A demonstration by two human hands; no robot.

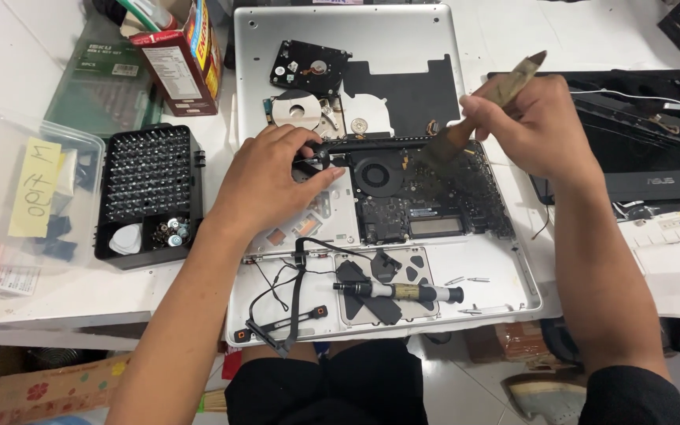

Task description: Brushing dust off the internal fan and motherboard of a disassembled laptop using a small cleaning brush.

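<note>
The opened laptop shell is bare silver metal with a smooth, matt finish. Inside it, the circuit board looks dark and dull, and the round fan is matt black plastic. The brush in the right hand has a worn wooden handle and soft, dusty bristles. Near the shell's front edge the screwdriver shows a black plastic grip with a dull metal band. By the table's left edge, the bit holder is matt black plastic, the storage box clear glossy plastic with a yellow paper note, and the carton printed cardboard.
</note>
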